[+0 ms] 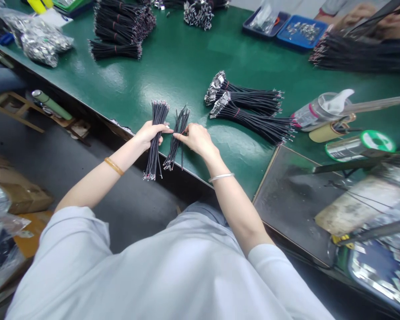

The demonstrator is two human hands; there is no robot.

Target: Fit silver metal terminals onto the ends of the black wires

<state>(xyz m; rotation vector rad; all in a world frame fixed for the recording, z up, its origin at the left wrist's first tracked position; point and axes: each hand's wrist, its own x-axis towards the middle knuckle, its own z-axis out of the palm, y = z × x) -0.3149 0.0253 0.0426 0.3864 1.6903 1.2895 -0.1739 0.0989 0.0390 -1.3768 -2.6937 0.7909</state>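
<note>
My left hand [152, 134] is closed around a bundle of short black wires [158, 116], held upright at the near edge of the green table; bare ends show at its top and bottom. To its right lies a thinner bundle of black wires [174, 151], tilted, partly over the edge. My right hand [195, 138] is closed on this thinner bundle, thumb and fingers pinching its middle. The two hands nearly meet at the fingertips. Tied wire bundles with metal terminals [250, 113] lie on the table to the right of my right hand.
A large pile of black wire bundles [120, 26] lies at the far left, beside a bag of metal parts [36, 38]. Blue trays [302, 32] stand at the back. On the right are a solder spool [360, 146], a plastic tub [315, 113] and a machine [363, 200]. A co-worker's hands show at top right.
</note>
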